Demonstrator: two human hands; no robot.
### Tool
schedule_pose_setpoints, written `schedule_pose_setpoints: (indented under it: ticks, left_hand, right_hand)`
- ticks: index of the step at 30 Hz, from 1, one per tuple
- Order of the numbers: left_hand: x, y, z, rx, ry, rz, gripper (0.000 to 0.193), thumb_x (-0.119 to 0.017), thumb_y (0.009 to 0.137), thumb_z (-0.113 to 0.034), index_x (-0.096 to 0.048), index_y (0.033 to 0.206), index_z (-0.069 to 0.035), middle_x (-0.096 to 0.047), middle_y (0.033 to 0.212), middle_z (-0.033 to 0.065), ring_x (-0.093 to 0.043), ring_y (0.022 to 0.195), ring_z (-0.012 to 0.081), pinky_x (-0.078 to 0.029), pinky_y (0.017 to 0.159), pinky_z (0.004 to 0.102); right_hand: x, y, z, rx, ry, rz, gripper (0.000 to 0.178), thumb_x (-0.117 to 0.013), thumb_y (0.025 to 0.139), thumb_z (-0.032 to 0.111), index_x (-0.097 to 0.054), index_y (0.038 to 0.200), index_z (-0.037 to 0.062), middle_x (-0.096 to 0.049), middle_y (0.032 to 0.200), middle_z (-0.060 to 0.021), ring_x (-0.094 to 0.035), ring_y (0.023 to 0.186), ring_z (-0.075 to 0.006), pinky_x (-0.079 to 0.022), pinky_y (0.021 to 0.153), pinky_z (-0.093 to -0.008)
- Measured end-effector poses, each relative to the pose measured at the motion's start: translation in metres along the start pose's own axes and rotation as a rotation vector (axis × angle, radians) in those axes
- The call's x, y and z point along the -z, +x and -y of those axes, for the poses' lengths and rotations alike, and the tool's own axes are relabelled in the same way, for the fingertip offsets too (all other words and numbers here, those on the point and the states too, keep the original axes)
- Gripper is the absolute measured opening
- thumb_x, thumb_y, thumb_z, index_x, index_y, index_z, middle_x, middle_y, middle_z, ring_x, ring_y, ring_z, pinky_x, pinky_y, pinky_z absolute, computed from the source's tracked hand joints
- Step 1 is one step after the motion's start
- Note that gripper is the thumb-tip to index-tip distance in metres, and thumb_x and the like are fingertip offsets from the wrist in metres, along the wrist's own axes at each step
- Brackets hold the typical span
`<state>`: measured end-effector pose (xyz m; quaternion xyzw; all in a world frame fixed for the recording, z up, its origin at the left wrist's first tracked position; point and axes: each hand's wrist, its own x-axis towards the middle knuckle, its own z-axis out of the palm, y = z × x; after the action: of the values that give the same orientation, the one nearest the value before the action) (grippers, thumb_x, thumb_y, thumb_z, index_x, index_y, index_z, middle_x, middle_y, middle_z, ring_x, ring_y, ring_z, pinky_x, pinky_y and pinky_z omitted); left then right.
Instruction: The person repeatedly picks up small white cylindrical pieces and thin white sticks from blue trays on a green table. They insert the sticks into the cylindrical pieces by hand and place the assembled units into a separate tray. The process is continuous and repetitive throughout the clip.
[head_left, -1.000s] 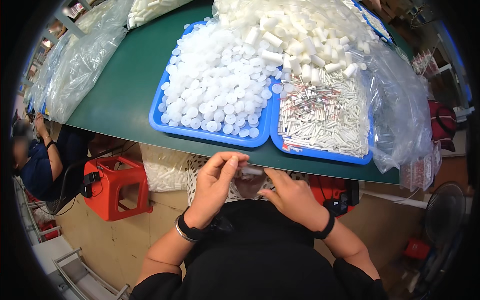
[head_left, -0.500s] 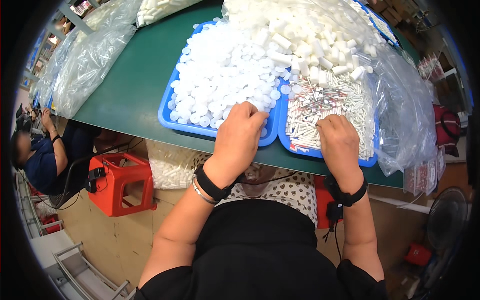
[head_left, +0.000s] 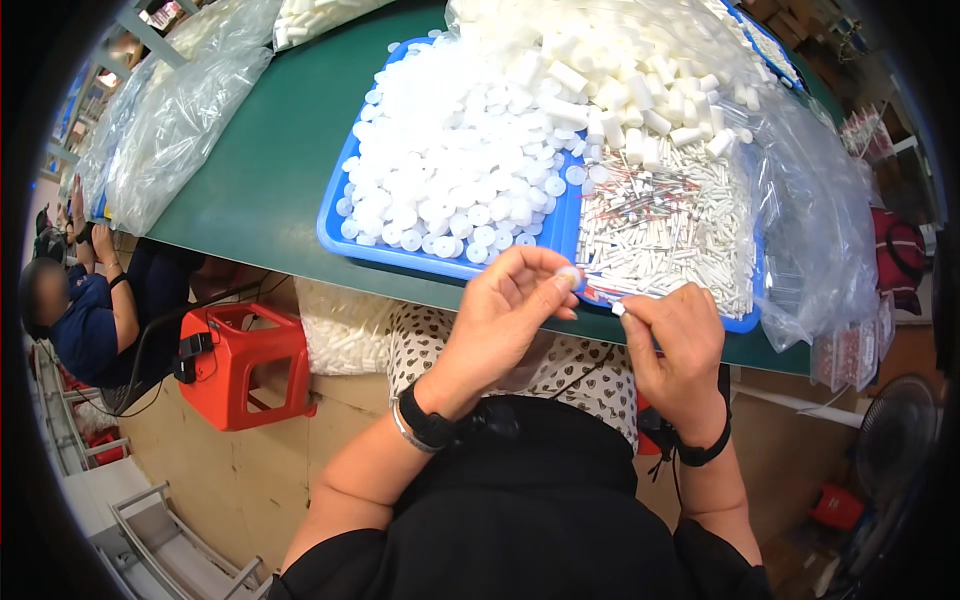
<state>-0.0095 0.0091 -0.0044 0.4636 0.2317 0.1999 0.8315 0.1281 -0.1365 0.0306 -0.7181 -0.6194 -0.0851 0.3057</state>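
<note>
At the near edge of the trays, my left hand point(head_left: 510, 315) pinches a small translucent white disc point(head_left: 568, 276) between thumb and forefinger, its other fingers curled. My right hand point(head_left: 682, 345) is closed too, with a small white piece point(head_left: 619, 308) at its thumb and fingertip; its exact kind is too small to tell. The two hands face each other, a short gap apart. Beyond my left hand, a blue tray point(head_left: 335, 235) is heaped with similar discs. Thin white sticks point(head_left: 690, 235), some with reddish wire-like parts among them, fill the tray beyond my right hand.
White foam cylinders point(head_left: 640, 95) spill from a clear bag behind the trays. Plastic bags point(head_left: 190, 130) lie on the green table point(head_left: 270, 190) at left. A red stool point(head_left: 245, 365) and a seated person point(head_left: 85, 310) are at left; a fan point(head_left: 895, 435) stands at right.
Both hands have drawn back toward me from the trays and come closer together. A disc now shows in my left fingertips and a small white piece in my right.
</note>
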Motion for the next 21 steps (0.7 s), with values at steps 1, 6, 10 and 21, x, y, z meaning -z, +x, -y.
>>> schedule_pose_setpoints:
  ticks: [1,6,10,21]
  left_hand:
    - [-0.001,-0.004,0.003,0.080,-0.150,0.003,0.018,-0.058,0.099,-0.012,-0.058,0.109,0.002,-0.066,0.102,0.0082,-0.065,0.086,0.0114,-0.055,0.081,0.0239]
    - [-0.001,-0.011,0.013,0.180,-0.369,-0.009,0.020,-0.056,0.100,-0.015,-0.056,0.111,0.002,-0.065,0.107,0.0112,-0.067,0.092,0.0155,-0.056,0.086,0.0268]
    - [0.001,-0.013,0.018,0.181,-0.412,-0.009,0.022,-0.057,0.100,-0.015,-0.056,0.114,0.002,-0.065,0.108,0.0113,-0.067,0.094,0.0163,-0.057,0.087,0.0268]
    - [-0.005,-0.018,0.016,0.158,-0.377,-0.051,0.031,-0.062,0.097,-0.011,-0.053,0.123,0.003,-0.065,0.110,0.0119,-0.068,0.093,0.0161,-0.057,0.086,0.0264]
  right_hand:
    - [-0.001,-0.001,0.003,0.012,-0.019,0.011,0.018,-0.072,0.077,0.003,-0.065,0.093,0.0059,-0.055,0.069,-0.0046,-0.048,0.065,-0.0239,-0.035,0.062,-0.0366]
    - [-0.001,-0.005,0.003,0.012,-0.088,0.051,0.017,-0.072,0.076,0.004,-0.065,0.092,0.0058,-0.050,0.067,-0.0042,-0.045,0.064,-0.0237,-0.035,0.062,-0.0367]
    - [0.000,-0.005,0.005,0.008,-0.114,0.044,0.016,-0.071,0.077,0.004,-0.065,0.091,0.0053,-0.050,0.066,-0.0043,-0.045,0.064,-0.0237,-0.035,0.062,-0.0370]
    - [0.005,-0.006,0.009,0.106,-0.199,0.042,0.019,-0.073,0.074,0.003,-0.067,0.092,0.0028,-0.045,0.066,-0.0043,-0.044,0.062,-0.0222,-0.034,0.059,-0.0359]
